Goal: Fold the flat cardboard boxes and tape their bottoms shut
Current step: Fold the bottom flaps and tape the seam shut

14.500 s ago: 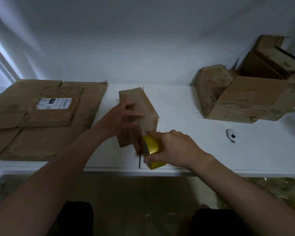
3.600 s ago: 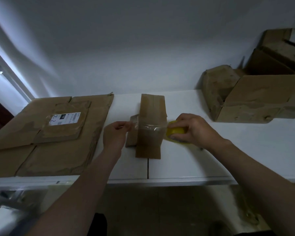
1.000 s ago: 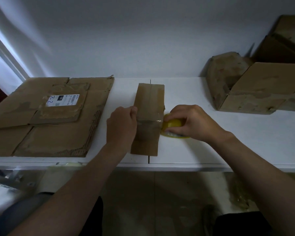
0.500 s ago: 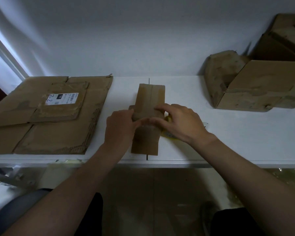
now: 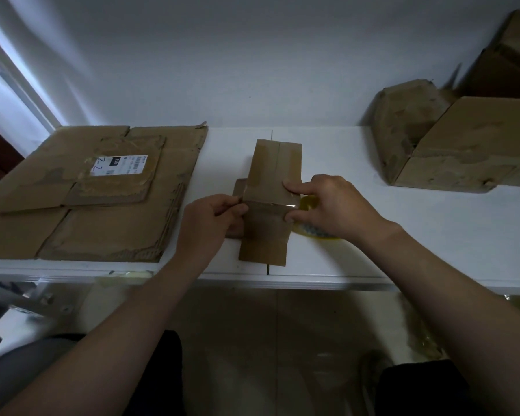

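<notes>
Box [image 5: 270,181], small, folded, lies centre-front on white table [image 5: 433,241], 1 clear tape strip [image 5: 267,205] across it. Left hand [image 5: 207,223] pinches the strip's left end at the box edge. Right hand [image 5: 333,205] grips the strip at the right edge with thumb and forefinger, other fingers curled over yellow tape roll [image 5: 308,202]. Flat cardboard stack [image 5: 108,223] on the left.
</notes>
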A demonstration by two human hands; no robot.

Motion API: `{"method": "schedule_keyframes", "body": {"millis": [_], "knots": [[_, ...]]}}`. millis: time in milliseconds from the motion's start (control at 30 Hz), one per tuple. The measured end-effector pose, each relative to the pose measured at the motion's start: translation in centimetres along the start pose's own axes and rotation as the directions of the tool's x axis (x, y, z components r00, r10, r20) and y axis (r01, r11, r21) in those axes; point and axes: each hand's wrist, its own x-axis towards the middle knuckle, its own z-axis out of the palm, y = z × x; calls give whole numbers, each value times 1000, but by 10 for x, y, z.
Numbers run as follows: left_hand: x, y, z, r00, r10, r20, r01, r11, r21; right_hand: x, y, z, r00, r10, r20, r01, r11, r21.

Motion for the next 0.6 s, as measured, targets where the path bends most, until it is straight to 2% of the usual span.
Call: {"method": "schedule_keyframes", "body": {"millis": [133, 300, 467, 600], "knots": [[-14, 5, 10, 989, 61, -131, -50, 995, 84, 1, -2, 1, 1000, 13, -15, -13, 1000, 0], [-23, 11, 21, 973, 157, -168, -115, 965, 236, 2, -6, 4, 999, 14, -39, -16, 997, -74], [-36, 15, 35, 975, 224, 1, -200, 867, 457, 4, -10, 5, 998, 17, -68, -25, 992, -124], [-34, 13, 47, 986, 150, 77, -165, 761, 628, 5, -19, 9, 997, -5, -82, -7, 988, -152]]}}
